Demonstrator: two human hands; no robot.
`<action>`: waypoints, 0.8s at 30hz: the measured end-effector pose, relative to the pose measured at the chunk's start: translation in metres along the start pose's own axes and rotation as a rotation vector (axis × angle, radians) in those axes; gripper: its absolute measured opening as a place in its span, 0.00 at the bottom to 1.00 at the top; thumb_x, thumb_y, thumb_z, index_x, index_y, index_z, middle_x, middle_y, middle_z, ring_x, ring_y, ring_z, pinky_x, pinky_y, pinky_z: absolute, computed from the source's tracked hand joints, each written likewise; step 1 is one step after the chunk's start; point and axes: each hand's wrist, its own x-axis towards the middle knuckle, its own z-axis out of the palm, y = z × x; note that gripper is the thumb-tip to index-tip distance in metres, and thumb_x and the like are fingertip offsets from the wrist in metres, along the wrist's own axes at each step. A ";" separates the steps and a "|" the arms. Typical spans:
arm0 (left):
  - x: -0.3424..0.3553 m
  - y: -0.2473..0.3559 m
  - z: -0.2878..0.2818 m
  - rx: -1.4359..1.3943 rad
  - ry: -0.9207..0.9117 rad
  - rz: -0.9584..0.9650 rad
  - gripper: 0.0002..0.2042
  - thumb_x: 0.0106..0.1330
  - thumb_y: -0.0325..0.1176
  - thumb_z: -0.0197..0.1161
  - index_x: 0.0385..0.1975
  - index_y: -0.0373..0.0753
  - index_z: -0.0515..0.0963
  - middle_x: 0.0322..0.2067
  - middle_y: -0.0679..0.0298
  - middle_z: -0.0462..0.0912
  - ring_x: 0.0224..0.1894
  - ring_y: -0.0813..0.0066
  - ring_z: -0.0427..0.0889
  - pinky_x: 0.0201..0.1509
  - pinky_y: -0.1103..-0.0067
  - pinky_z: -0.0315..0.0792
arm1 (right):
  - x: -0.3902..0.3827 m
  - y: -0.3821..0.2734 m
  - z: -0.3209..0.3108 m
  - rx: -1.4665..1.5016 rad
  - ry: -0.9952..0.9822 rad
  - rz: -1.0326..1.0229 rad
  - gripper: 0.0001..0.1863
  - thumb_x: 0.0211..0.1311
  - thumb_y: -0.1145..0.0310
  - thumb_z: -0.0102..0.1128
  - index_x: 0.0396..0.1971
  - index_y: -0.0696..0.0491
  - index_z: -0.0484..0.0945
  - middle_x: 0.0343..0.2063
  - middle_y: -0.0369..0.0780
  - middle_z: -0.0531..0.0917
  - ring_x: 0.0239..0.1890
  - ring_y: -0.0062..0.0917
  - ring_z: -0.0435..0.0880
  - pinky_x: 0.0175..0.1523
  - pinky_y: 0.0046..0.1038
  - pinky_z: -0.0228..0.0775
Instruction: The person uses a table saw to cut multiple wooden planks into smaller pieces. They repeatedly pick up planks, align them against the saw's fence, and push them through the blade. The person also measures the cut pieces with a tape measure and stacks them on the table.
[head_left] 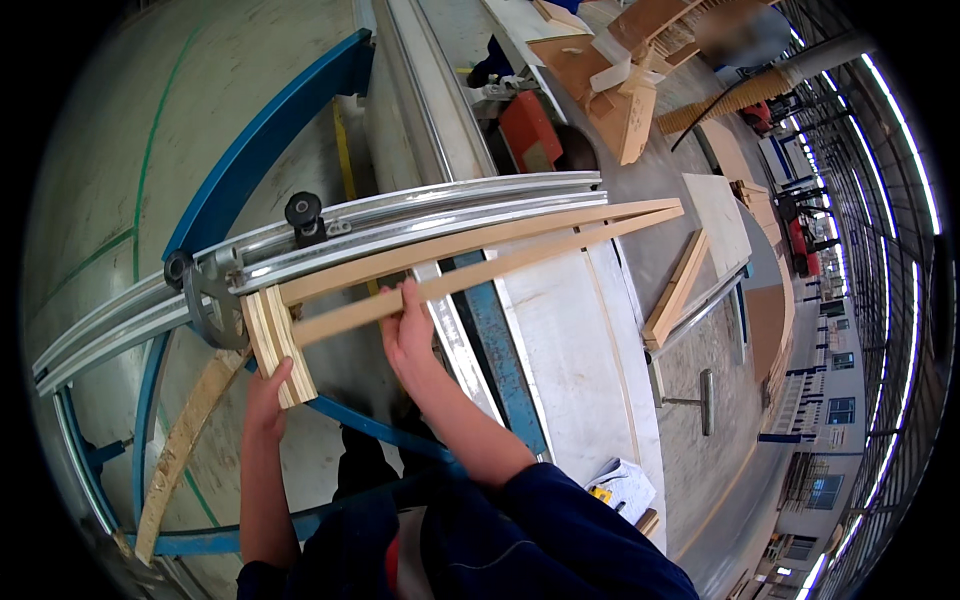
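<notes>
Head view: the left hand (266,400) is closed on the near end of a layered wooden block (280,345), thumb on top, its other fingers largely hidden. The right hand (408,338) pinches a long wooden strip (480,275) between thumb and fingers; it slants rightward, converging with a second strip (400,259) alongside the silver rail (450,216)
</notes>
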 end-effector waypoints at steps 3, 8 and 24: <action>0.002 -0.002 -0.005 -0.002 -0.010 -0.014 0.29 0.69 0.38 0.72 0.66 0.31 0.71 0.55 0.59 0.82 0.54 0.69 0.83 0.58 0.72 0.77 | -0.039 -0.023 -0.006 -0.002 -0.008 0.072 0.11 0.75 0.68 0.61 0.49 0.56 0.74 0.43 0.39 0.77 0.47 0.34 0.79 0.64 0.40 0.74; -0.001 0.000 -0.002 0.001 0.001 -0.026 0.31 0.68 0.39 0.72 0.67 0.32 0.70 0.54 0.59 0.82 0.54 0.68 0.84 0.58 0.71 0.77 | -0.091 -0.078 -0.014 0.267 -0.180 0.261 0.13 0.62 0.61 0.64 0.38 0.51 0.71 0.35 0.37 0.74 0.41 0.29 0.74 0.55 0.35 0.71; -0.001 0.001 -0.002 0.051 0.009 -0.033 0.36 0.69 0.44 0.72 0.70 0.35 0.65 0.56 0.59 0.78 0.56 0.67 0.81 0.57 0.68 0.77 | -0.089 -0.070 -0.018 -0.118 0.124 0.203 0.15 0.69 0.59 0.68 0.43 0.53 0.74 0.38 0.38 0.78 0.42 0.32 0.81 0.54 0.35 0.75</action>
